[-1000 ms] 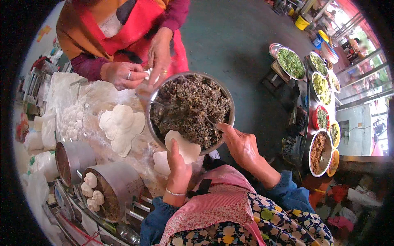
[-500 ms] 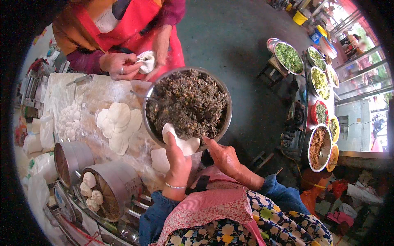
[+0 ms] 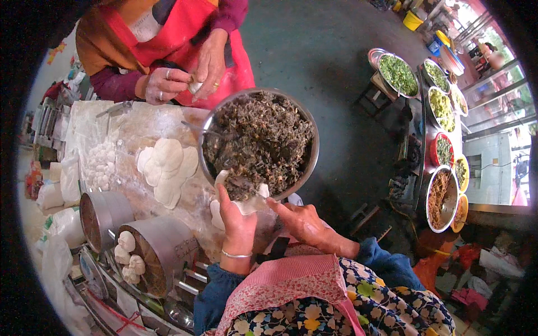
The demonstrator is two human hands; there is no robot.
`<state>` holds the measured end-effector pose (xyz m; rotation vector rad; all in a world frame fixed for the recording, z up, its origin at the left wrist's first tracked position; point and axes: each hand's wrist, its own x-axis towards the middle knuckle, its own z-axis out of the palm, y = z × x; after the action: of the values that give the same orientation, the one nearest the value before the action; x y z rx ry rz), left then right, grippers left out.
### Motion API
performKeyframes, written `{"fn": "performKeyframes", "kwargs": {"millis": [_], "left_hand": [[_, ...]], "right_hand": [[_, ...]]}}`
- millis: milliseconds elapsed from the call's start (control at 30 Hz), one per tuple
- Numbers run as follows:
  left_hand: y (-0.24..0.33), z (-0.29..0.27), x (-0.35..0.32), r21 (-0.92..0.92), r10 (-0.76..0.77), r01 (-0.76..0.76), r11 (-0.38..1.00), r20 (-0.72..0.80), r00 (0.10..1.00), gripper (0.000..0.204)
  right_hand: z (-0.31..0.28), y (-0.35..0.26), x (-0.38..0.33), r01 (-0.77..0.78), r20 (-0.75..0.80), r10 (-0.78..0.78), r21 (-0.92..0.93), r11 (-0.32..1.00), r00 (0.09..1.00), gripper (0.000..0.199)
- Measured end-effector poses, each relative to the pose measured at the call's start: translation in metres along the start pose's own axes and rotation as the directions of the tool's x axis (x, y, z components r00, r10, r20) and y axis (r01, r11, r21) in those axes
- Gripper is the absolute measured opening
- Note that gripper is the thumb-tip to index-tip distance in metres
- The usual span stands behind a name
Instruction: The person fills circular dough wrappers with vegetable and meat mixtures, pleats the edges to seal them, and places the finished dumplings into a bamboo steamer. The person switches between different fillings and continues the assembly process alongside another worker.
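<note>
A round white dough wrapper (image 3: 250,208) lies cupped in my left hand (image 3: 238,229), with a lump of dark chopped filling (image 3: 241,188) on it. My right hand (image 3: 307,224) is closed, its fingertips at the wrapper's right edge; what they hold there is too small to make out. Just beyond both hands stands a large metal bowl (image 3: 315,131) full of the same dark filling, with a utensil handle (image 3: 192,126) over its left rim. Flat dough wrappers (image 3: 168,168) overlap on the floured table (image 3: 126,134) to the left.
Across the table a co-worker's hands (image 3: 190,81) work a piece of dough. Two round steamers (image 3: 162,246) stand at the lower left, the nearer holding several buns (image 3: 129,257). Small dough pieces (image 3: 101,167) lie at far left. Bowls of chopped fillings (image 3: 441,199) line the right side.
Dark filling now sits on the wrapper in my left hand. My right hand has moved slightly left and down from the bowl to the wrapper's edge. The co-worker's hands have shifted around their dough.
</note>
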<state>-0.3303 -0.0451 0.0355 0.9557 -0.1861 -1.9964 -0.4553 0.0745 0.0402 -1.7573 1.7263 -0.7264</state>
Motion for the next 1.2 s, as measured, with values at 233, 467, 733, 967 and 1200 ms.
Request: {"fn": "performKeyframes", "kwargs": {"millis": [233,467,733,967,1200], "left_hand": [[0.004,-0.009,-0.004,-0.022,-0.004,0.005,1.0,0.034,0.999,0.047],[0.006,-0.018,0.001,-0.11,-0.033,0.041,0.993,0.082,0.996,0.042],[0.009,-0.028,0.012,-0.081,0.0,0.011,0.997,0.128,0.992,0.042],[0.021,-0.017,0.001,-0.142,-0.091,0.105,0.984,0.106,0.99,0.042],[0.03,-0.004,-0.016,-0.181,-0.128,0.18,0.967,0.264,0.956,0.045]], "right_hand": [[0.002,-0.002,0.002,-0.06,-0.154,0.078,0.118,0.991,0.985,0.058],[0.004,0.008,0.006,-0.175,-0.154,0.201,0.165,0.971,0.967,0.041],[0.005,0.014,0.003,-0.296,-0.184,0.34,0.228,0.928,0.922,0.05],[-0.026,0.024,0.01,-0.146,-0.114,0.115,-0.321,0.936,0.987,0.047],[-0.023,-0.003,0.046,-0.027,-0.118,0.029,0.017,0.999,0.993,0.028]]}}
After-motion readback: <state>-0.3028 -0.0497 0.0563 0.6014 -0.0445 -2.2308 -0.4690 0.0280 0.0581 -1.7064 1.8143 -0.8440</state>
